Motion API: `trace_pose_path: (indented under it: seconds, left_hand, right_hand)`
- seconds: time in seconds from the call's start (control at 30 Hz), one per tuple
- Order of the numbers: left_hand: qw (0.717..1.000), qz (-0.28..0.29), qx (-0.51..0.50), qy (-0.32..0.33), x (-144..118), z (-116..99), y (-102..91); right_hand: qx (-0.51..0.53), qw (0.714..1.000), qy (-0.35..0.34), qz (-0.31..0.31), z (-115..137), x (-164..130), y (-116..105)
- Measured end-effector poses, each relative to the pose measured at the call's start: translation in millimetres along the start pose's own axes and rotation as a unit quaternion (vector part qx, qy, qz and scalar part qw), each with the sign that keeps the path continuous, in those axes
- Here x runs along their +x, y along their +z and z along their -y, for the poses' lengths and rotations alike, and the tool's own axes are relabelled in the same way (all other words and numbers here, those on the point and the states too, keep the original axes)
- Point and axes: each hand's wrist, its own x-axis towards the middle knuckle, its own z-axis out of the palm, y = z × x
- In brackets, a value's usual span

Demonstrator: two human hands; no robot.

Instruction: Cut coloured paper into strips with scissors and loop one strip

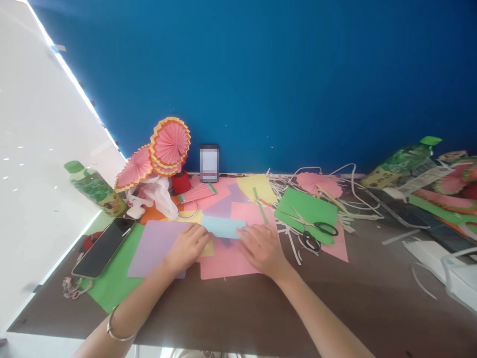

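Note:
A light blue piece of paper [224, 227], which looks folded into a narrow band, lies across the middle of the coloured sheets. At its left end is my left hand [189, 245], closed with curled fingers on the paper edge. My right hand [262, 248] grips the other end, its fingers bent over the paper; the fingertips of both hands are partly hidden. Beneath them spread a purple sheet [154, 246] and a pink sheet [227, 266]. Scissors [307, 227] with black handles rest on a green sheet [290, 201] to the right of my right hand.
Pink paper fans [171, 146], a green-capped bottle [95, 186] and a large phone [104, 247] are on the left. A small phone [209, 164] stands against the blue wall. White paper strips [294, 243] and another bottle [402, 161] lie to the right.

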Motion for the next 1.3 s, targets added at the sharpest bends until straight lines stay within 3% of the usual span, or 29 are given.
trace_pose_path:
  seconds: [0.1,0.2,0.37,0.53,0.97,1.07,1.13,1.2,1.23,1.3]
  left_hand:
    - [0.999,0.018,-0.029,0.036,4,-22,0.3]
    - [0.998,0.025,-0.032,0.043,5,-30,-1.1]
    - [0.997,0.043,0.012,0.068,7,-29,-2.7]
    - [0.997,0.022,0.020,0.069,7,-27,0.5]
    - [0.996,0.018,0.014,0.088,4,-9,-4.4]
    - [0.997,0.022,-0.020,0.064,-2,7,-11.2]
    - [0.997,0.015,-0.079,-0.015,-5,18,-15.0]
    - [0.969,-0.002,-0.194,-0.151,-5,21,-15.8]
    - [0.937,-0.001,-0.277,-0.212,-4,18,-14.6]
    - [0.831,0.031,-0.474,-0.288,0,5,-9.7]
  right_hand:
    - [0.003,0.999,-0.031,0.039,20,0,6]
    - [0.006,0.997,-0.048,0.056,26,-2,9]
    - [0.025,0.995,-0.064,0.071,21,-2,8]
    - [0.040,0.993,-0.080,0.081,18,-2,6]
    - [0.044,0.996,-0.070,0.037,1,3,-9]
    - [0.063,0.998,-0.030,0.005,-10,0,-11]
    - [0.063,0.995,0.056,-0.049,-19,-3,-11]
    - [0.046,0.986,0.123,-0.105,-23,-6,-9]
    - [0.033,0.984,0.126,-0.122,-22,-7,-8]
    - [0.008,0.988,0.069,-0.139,-15,-7,-7]
